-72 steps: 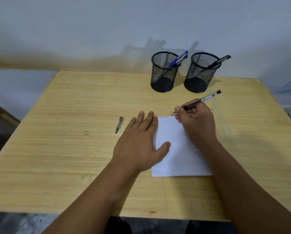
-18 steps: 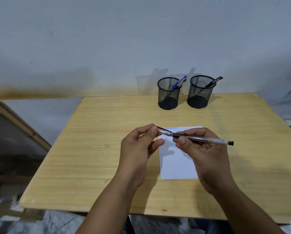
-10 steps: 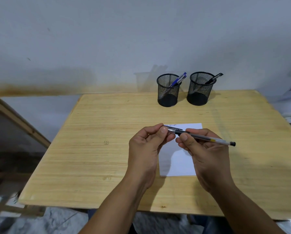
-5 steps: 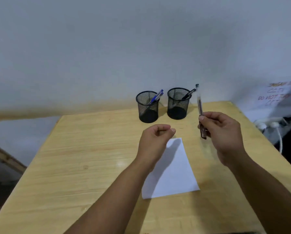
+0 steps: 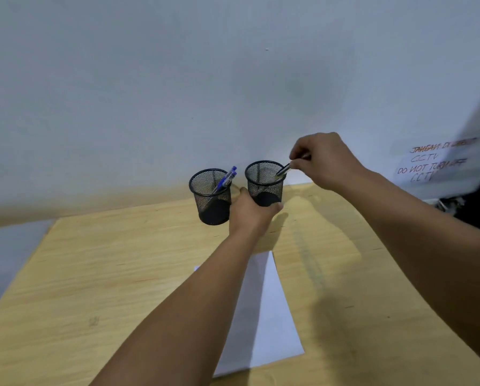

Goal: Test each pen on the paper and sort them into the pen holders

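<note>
My left forearm covers the left part of the paper [image 5: 269, 310], lower centre of frame. My left hand [image 5: 251, 211] hides the lower front of the right pen holder [image 5: 264, 181], fingers curled round its base. My right hand [image 5: 323, 160], right of centre, pinches the upper end of a pen [image 5: 283, 171]; its tip sits inside that holder's rim, its top concealed by my fingers. The left pen holder [image 5: 211, 196] stands just beside, holding blue pens [image 5: 226, 179]. Both stand at the table's [image 5: 121, 274] far edge. A handwritten notice [image 5: 433, 162], right edge, is blurred and partly illegible.
</note>
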The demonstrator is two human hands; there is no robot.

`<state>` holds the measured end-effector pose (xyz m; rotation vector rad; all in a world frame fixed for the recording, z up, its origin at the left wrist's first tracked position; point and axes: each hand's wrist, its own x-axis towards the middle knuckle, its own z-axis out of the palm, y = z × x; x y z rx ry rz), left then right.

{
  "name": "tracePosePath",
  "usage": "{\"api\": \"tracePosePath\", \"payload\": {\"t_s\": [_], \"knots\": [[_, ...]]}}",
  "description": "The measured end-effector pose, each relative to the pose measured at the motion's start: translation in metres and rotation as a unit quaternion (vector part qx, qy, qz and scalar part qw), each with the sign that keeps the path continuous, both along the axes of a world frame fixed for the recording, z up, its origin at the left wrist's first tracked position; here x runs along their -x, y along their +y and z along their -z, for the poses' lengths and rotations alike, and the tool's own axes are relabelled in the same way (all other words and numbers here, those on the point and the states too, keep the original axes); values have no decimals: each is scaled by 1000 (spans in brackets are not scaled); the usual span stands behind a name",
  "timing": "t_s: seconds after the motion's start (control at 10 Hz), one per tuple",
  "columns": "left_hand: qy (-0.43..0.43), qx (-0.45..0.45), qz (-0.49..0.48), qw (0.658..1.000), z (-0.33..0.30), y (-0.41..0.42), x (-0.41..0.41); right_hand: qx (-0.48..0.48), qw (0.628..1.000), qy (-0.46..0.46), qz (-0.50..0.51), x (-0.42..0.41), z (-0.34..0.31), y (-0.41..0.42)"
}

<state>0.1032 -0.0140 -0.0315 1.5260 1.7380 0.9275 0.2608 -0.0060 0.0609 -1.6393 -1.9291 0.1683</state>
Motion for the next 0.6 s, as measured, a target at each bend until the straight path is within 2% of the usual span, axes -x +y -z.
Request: {"api": "tracePosePath", "payload": {"t_s": [0.2, 0.4, 0.5, 0.6], "knots": [[-34, -9, -25, 999, -1, 5, -4, 22, 1000, -14, -7, 13, 15, 18], [-35, -17, -13, 999, -3, -5, 2, -36, 999, -2, 14, 6, 31, 7], [-36, -18, 5, 999, -6, -23, 15, -58, 996, 52, 35, 7, 39, -16], [-22, -37, 15, 999, 2, -48, 37, -34, 992, 115, 39, 8, 60, -54]]}}
